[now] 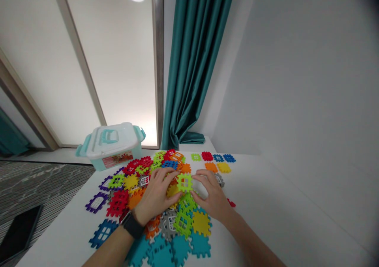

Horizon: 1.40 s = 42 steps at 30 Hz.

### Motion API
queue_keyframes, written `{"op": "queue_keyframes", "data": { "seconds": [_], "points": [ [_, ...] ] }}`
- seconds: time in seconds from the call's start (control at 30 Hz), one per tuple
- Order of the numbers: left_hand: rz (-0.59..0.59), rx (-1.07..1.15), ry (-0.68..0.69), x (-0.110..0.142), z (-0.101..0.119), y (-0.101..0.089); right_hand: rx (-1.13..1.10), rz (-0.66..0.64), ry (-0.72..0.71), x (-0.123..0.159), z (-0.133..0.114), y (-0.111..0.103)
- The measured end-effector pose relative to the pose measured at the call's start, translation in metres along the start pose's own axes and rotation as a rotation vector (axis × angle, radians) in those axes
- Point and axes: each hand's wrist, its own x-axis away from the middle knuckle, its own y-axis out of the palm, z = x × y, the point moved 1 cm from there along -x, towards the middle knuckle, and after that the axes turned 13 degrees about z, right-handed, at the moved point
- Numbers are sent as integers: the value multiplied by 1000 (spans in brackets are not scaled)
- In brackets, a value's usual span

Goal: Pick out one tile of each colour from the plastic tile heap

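Between my two hands is a lime-green square interlocking plastic tile [184,183] with a window grid and toothed edges. My left hand [160,192], with a dark watch on its wrist, has thumb and fingers curved to the tile's left side. From the other side, my right hand [211,194] pinches toward its right edge with thumb and fingertips. Just below lie more lime-green window tiles [182,222] and a yellow tile [201,222]. Part of the pile is hidden under my left hand.
A lidded storage box [118,140] stands at the table's back left. Loose tiles spread leftward, including a purple frame [97,202], a blue window tile [103,232] and turquoise tiles [162,255]. Several tiles, one red [207,156], lie back right on the white table [254,188].
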Motion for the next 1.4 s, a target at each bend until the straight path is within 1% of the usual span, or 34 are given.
{"op": "queue_keyframes", "data": {
  "seconds": [0.27, 0.53, 0.9, 1.03, 1.17, 1.27, 1.33, 1.4],
  "points": [
    [-3, 21, 35, 0, 2, -3, -15, 5, 17, 1, 3, -2],
    [-3, -6, 57, 0, -4, -2, -47, -3, 52, 1, 1, -1],
    [7, 30, 62, -2, -5, -5, -40, 8, 34, 1, 1, -2],
    [5, 85, 17, 0, -8, -2, -50, 2, -4, -1, 1, -3],
    [8, 168, -80, -1, -8, 0, -52, 32, -135, -6, 0, -5],
    [-15, 277, -153, -3, -4, -1, -58, 57, -211, -9, -2, -7],
    [-41, 364, -196, -5, 0, -1, -69, 73, -198, -9, -5, -8],
    [-65, 435, -241, -7, 1, -1, -90, 95, -122, -8, -8, -8]
  ]
}}
